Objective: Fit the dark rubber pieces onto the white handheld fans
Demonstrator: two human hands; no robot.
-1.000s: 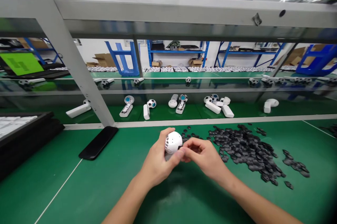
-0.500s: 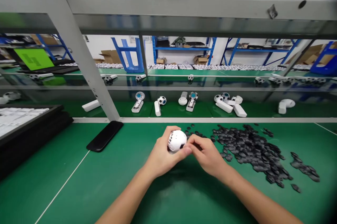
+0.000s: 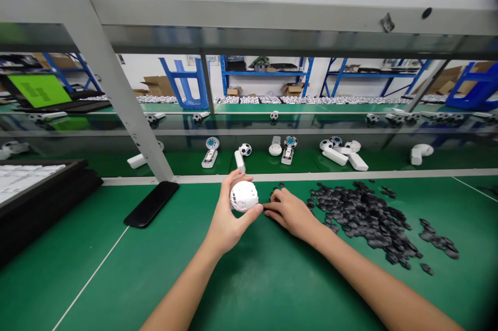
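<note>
My left hand (image 3: 229,217) is wrapped round a white ball-shaped casing (image 3: 244,196), its thumb on the near right side and its fingers behind. The casing has a slotted patch on its left side and small holes on top. My right hand (image 3: 290,212) is just right of it, low over the green mat, with thumb and forefinger brought together. Whatever may be between those fingertips is too small to make out. Several small black pieces (image 3: 280,185) lie behind the right hand, and a large heap of flat black pieces (image 3: 365,217) spreads to its right.
A black phone (image 3: 151,204) lies at left, beside a metal post (image 3: 132,128). Dark stacked trays (image 3: 50,191) with white parts stand at far left. Beyond the mat's rail (image 3: 295,175), white devices with football-patterned heads (image 3: 290,149) lie beneath a low shelf. A frame beam (image 3: 249,7) crosses overhead.
My left hand and the casing have moved left, and the casing is turned, so the black patch near its edge no longer shows. The right hand has come away from the casing.
</note>
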